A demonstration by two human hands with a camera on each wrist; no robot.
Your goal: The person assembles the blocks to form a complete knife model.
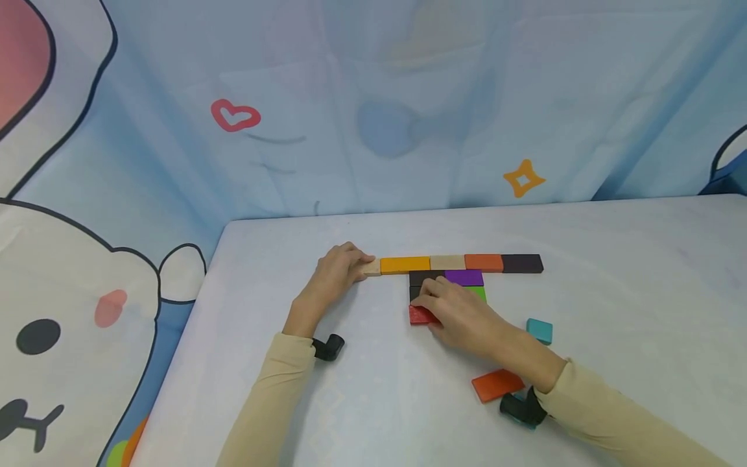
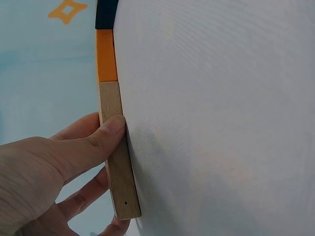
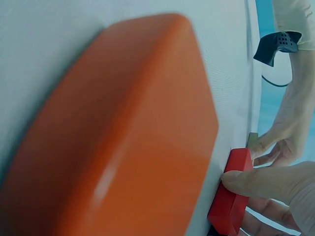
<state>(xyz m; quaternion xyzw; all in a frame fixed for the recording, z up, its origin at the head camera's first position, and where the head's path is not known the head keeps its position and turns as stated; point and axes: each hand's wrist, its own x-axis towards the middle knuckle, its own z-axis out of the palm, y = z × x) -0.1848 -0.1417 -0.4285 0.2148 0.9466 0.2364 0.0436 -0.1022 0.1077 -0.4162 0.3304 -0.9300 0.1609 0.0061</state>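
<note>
At the left end of a row of blocks, my left hand (image 1: 340,268) pinches a plain wooden block (image 2: 123,184), its thumb (image 2: 114,127) on the near face and its fingers behind. The row runs right through a yellow block (image 1: 405,265), a pale block (image 1: 447,262), an orange block (image 1: 484,263) and a dark block (image 1: 522,263). Below it, my right hand (image 1: 461,316) grips a red block (image 1: 421,316) between thumb and fingers. This red block lies under two dark blocks, beside a purple block (image 1: 464,277) and a green block (image 1: 478,292) partly covered by the hand.
A teal block (image 1: 539,331) lies beside the right forearm. Nearer me is a loose orange-red block (image 1: 496,386), with another teal piece mostly hidden under the right wrist camera (image 1: 523,407). A light blue curtain (image 1: 350,162) hangs behind the white table (image 1: 262,246).
</note>
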